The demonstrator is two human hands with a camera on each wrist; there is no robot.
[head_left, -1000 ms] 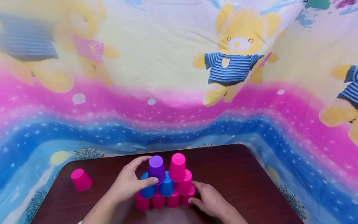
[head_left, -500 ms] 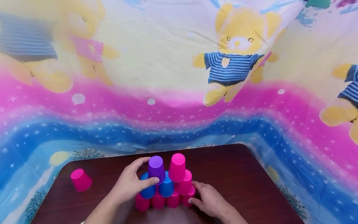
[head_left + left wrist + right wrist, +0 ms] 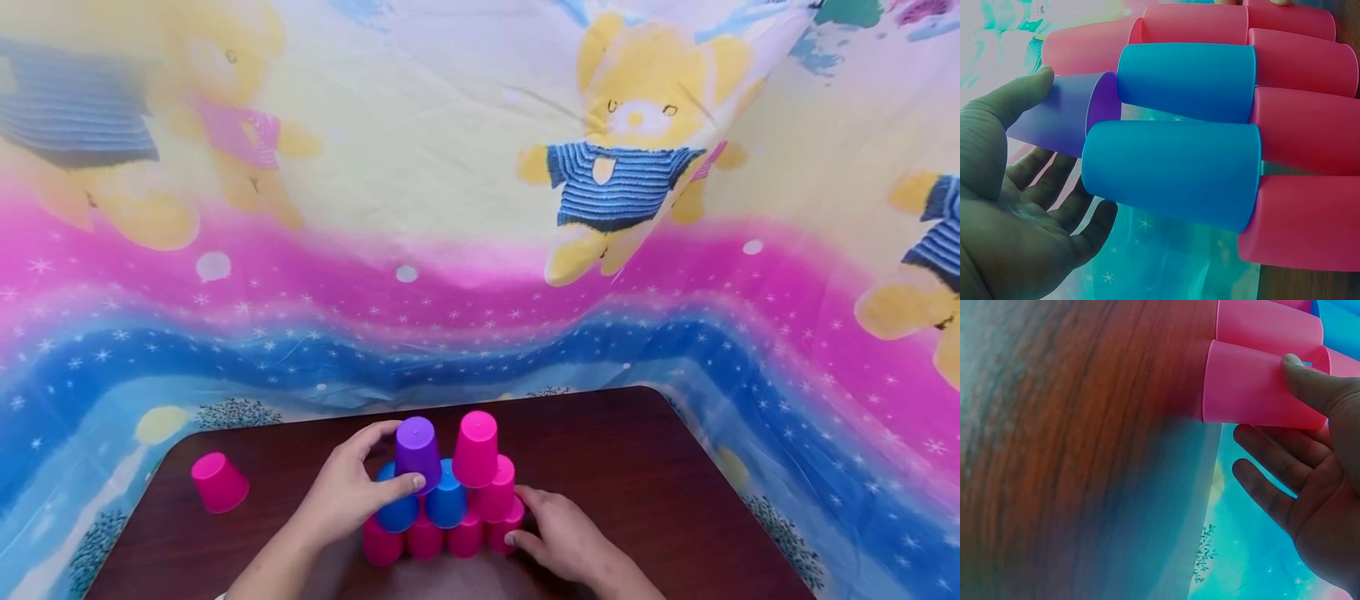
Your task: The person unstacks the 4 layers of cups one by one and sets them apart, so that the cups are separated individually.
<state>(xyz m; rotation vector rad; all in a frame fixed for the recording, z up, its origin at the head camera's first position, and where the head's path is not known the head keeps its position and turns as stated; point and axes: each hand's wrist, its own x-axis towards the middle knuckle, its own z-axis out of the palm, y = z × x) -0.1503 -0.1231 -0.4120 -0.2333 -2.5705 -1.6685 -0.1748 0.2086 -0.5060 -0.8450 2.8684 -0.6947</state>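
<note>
left hand: half-curled, pinched purple cup between thumb and fingers | blue cups: sat just below | right hand: half-curled, gripped end pink cup, bottom row | lone pink cup: stood well left of left hand

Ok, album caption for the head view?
Left hand holds a purple cup over blue cups; right hand grips a pink bottom-row cup.
</note>
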